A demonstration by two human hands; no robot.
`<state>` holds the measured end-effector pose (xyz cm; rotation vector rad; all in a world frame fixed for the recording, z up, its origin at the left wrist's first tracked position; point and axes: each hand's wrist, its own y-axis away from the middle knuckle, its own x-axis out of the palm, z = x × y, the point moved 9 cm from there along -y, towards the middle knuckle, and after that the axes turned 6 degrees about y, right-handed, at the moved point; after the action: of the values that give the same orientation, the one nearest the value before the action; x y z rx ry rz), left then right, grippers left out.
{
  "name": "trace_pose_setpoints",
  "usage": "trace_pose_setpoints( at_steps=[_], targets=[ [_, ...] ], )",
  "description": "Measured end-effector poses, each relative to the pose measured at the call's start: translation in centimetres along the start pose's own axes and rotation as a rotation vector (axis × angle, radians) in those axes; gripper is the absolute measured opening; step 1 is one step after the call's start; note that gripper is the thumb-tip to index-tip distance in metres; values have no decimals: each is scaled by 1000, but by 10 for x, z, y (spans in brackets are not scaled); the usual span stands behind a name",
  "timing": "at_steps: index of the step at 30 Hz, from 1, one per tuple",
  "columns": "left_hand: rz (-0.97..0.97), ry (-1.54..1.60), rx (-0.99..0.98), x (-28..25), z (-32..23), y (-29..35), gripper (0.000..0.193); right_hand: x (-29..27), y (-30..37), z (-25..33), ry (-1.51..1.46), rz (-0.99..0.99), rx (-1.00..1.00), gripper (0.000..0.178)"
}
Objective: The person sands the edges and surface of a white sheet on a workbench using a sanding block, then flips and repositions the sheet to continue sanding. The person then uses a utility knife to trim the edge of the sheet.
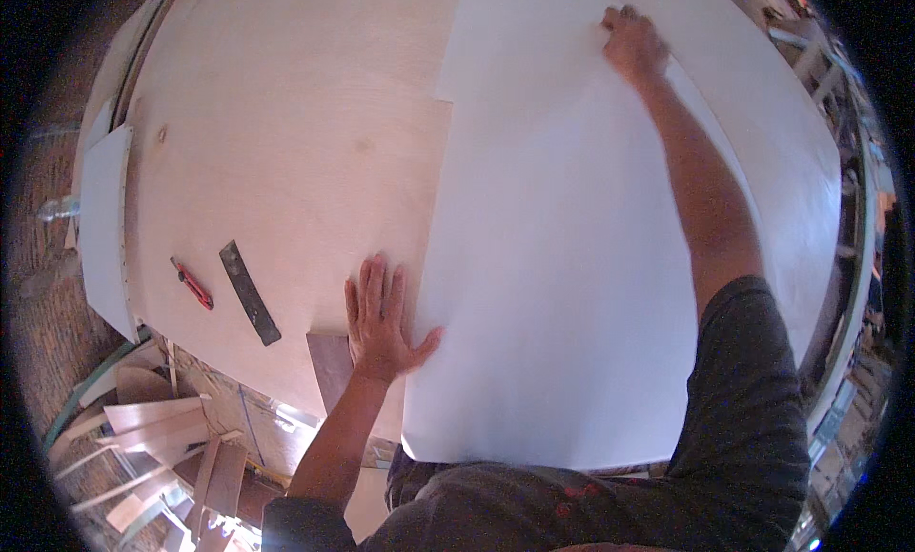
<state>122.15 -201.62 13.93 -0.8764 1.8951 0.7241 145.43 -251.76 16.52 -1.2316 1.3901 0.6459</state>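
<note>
We see the right hand (pixel 636 45) curled at the far right edge of the sheet (pixel 562 228); can't tell if it clamps anything. Left hand (pixel 379 318) is flat on the ply (pixel 286 190), fingers apart, thumb over the sheet's near left edge. Sheet runs from under the right hand to the near side. We judge it partway: sheet laid flat, edge work probably left. Knife (pixel 196 287) and dark strip (pixel 250 295) lie left, ungripped.
</note>
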Motion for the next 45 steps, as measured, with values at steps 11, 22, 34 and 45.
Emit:
trace_pose_setpoints(
  at_steps=[11,22,34,45],
  targets=[
    [-102,47,43,-2,-5,-5,98,62,-110,-54,45,102,-15,37],
    [-137,-130,78,5,-4,-6,94,-59,133,13,-127,137,20,17],
    [-197,-143,152,14,-7,-8,103,-210,593,162,-243,493,6,23],
    [-119,-116,124,6,-3,-9,103,-246,636,145,-335,237,193,27]
  ],
)
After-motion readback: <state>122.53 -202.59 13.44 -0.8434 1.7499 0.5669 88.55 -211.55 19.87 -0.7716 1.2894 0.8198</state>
